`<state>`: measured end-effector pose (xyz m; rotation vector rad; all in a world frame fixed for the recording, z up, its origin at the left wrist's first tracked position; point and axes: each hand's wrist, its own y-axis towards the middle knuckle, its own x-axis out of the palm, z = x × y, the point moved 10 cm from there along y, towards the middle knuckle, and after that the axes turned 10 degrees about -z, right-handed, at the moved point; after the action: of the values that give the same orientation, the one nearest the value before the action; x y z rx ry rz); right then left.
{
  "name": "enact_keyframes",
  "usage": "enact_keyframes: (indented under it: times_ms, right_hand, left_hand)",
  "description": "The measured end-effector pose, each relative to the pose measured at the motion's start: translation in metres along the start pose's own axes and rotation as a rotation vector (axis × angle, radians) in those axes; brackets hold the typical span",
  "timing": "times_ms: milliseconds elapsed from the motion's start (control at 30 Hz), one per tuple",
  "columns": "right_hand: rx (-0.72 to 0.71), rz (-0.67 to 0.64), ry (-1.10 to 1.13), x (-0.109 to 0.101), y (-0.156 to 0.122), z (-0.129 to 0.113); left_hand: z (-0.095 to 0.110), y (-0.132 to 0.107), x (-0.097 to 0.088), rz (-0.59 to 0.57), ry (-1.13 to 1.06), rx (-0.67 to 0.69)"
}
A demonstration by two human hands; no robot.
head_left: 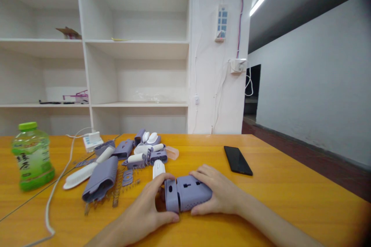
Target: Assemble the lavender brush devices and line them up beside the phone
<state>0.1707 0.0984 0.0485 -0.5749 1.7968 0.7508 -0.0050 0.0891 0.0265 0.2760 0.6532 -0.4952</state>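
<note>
My left hand [146,206] grips a short purple-grey plastic end piece [172,200] between thumb and fingers. Fingers and thumb of my right hand [222,191] wrap around a longer purple-grey plastic housing [189,193] with keyhole-shaped slots on its upper face. The two parts lie end to end just above the table, a narrow dark gap between them. Behind my left hand is a white ribbed piece [159,169]. To the left lies a hollow purple-grey shell [101,179], open end towards me, beside a long white brush-like part [79,175].
More purple-grey shells [123,149] and white parts are piled farther back, with springs [116,189] and small screws nearby. A black phone [238,160] lies right. At left are a green-capped bottle [33,158], a white cable [59,185] and a power strip [92,141] on the wooden table [275,208].
</note>
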Motion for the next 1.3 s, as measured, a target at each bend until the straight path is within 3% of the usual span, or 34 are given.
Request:
enact_keyframes:
  times_ms: [533, 667, 767, 900, 1000, 1133, 1300]
  right_hand:
    - [-0.002, -0.001, -0.024, 0.0, 0.003, -0.01]
    - [-0.031, 0.003, -0.141, -0.011, 0.005, -0.004]
    - [0.027, 0.09, -0.205, -0.025, 0.0, 0.005]
    - [0.082, 0.208, -0.097, -0.036, -0.007, 0.001]
    - [0.061, 0.126, 0.041, -0.024, -0.004, -0.009]
    - [0.106, -0.078, 0.17, 0.005, 0.001, -0.008]
    - [0.126, -0.091, 0.184, 0.012, 0.001, -0.006]
  left_hand:
    - [0.012, 0.0, 0.001, 0.026, 0.06, 0.007]
    - [0.012, 0.008, 0.001, 0.147, 0.199, 0.012]
    - [0.013, 0.011, 0.001, 0.245, 0.272, -0.017]
    - [0.023, 0.016, 0.024, 0.082, 0.196, 0.113]
    - [0.029, 0.014, 0.031, 0.032, 0.206, 0.214]
    - [0.021, 0.016, 0.028, 0.052, 0.228, 0.232]
    - [0.01, 0.02, 0.028, 0.059, 0.234, 0.219]
